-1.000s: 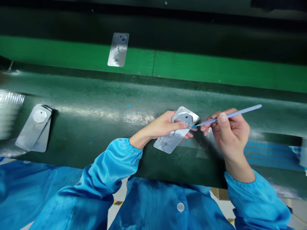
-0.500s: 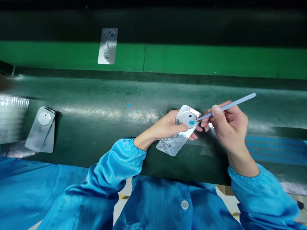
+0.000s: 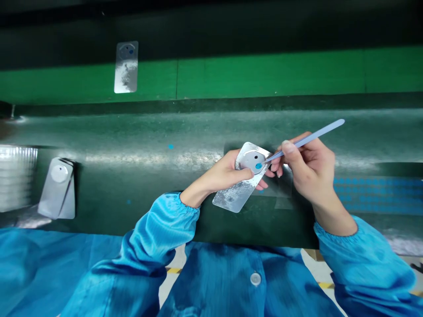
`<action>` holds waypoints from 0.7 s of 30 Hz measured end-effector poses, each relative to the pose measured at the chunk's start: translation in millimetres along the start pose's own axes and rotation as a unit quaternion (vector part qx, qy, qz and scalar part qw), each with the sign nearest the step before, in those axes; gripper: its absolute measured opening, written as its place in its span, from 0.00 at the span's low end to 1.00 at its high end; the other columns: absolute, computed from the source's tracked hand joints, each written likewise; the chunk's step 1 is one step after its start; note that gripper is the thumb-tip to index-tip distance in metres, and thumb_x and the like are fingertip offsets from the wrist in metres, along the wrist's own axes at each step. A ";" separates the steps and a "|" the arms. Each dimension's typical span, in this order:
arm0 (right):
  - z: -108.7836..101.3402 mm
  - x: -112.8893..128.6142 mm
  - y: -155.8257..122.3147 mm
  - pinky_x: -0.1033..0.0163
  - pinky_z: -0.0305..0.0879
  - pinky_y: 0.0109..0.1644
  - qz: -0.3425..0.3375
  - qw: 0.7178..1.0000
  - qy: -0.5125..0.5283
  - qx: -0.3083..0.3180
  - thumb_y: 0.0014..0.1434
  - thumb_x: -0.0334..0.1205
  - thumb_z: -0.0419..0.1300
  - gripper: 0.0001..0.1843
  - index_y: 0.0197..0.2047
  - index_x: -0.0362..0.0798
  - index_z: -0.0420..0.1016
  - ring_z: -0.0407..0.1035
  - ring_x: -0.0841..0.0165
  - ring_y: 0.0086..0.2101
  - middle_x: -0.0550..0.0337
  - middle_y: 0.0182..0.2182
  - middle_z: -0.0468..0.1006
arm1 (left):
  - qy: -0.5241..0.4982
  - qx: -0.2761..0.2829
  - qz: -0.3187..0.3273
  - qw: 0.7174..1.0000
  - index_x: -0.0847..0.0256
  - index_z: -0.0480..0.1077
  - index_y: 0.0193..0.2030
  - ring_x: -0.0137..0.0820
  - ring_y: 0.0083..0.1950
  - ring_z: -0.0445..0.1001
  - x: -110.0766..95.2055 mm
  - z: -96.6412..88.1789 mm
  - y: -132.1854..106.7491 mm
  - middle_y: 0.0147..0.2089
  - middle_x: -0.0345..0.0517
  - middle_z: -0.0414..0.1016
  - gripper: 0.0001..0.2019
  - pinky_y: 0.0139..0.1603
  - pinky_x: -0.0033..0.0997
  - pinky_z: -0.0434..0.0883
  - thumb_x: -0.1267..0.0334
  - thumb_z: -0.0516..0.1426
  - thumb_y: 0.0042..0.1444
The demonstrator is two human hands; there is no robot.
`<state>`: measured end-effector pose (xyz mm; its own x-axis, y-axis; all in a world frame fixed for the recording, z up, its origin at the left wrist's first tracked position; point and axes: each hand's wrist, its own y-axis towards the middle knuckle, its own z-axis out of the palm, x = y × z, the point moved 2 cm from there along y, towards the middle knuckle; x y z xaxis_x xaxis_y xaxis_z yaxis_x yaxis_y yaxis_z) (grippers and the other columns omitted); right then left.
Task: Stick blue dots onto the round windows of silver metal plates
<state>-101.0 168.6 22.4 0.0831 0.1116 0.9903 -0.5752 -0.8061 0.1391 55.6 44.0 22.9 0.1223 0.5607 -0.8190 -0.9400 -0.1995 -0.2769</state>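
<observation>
My left hand (image 3: 228, 174) is closed on a shiny silver phone back panel (image 3: 235, 196), thumb on top and fingers beneath. The panel lies tilted, with a round grey camera area at its upper end. A small blue sticker (image 3: 258, 166) sits in that round area, below a dark hole. My right hand (image 3: 306, 169) pinches a pair of light-coloured tweezers (image 3: 317, 133). Their fine tips point down-left and meet the edge of the blue sticker; whether they grip it I cannot tell.
Similar panels (image 3: 57, 189) lie stacked at the left beside clear plastic trays (image 3: 16, 178). Another panel (image 3: 126, 72) rests on the green strip (image 3: 231, 72) at the back. A sheet of blue stickers (image 3: 380, 193) lies at the right. One loose blue sticker (image 3: 171, 146) is on the table.
The view has shifted slightly. Both hands keep their holds on the panel and the tweezers. The tweezer tips remain at the blue sticker, which now appears rounder and flatter on the panel.
</observation>
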 end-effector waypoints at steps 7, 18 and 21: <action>5.2 -15.0 -1.5 0.56 0.76 0.32 -0.025 0.999 0.014 -0.017 0.78 0.59 0.66 0.17 0.43 0.56 0.77 0.77 0.64 0.30 0.61 0.29 0.75 | 0.036 -0.034 0.005 0.999 0.64 0.81 0.52 0.41 0.41 0.90 3.7 -2.1 0.1 0.49 0.56 0.89 0.19 0.44 0.39 0.88 0.54 0.75 0.63; 25.3 -18.7 15.7 0.54 0.76 0.56 -0.097 0.994 -0.046 0.010 0.81 0.59 0.59 0.18 0.53 0.52 0.76 0.74 0.63 0.50 0.54 0.51 0.75 | 0.035 -0.311 0.082 0.946 0.58 0.83 0.58 0.46 0.41 0.90 -2.0 -6.5 -1.6 0.47 0.49 0.91 0.34 0.39 0.33 0.88 0.54 0.81 0.42; 35.7 -25.4 16.6 0.58 0.76 0.51 -0.033 0.995 -0.023 0.088 0.72 0.62 0.69 0.23 0.55 0.52 0.77 0.72 0.65 0.45 0.57 0.49 0.73 | 0.026 -0.360 0.094 0.928 0.57 0.83 0.61 0.52 0.48 0.90 -0.5 -5.4 -1.0 0.48 0.49 0.91 0.44 0.41 0.33 0.88 0.56 0.82 0.31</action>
<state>-83.6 131.6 -0.5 0.1547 0.1445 0.9773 -0.4153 -0.8881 0.1970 58.1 39.6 20.9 0.0099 0.4264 -0.9045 -0.4913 -0.7858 -0.3758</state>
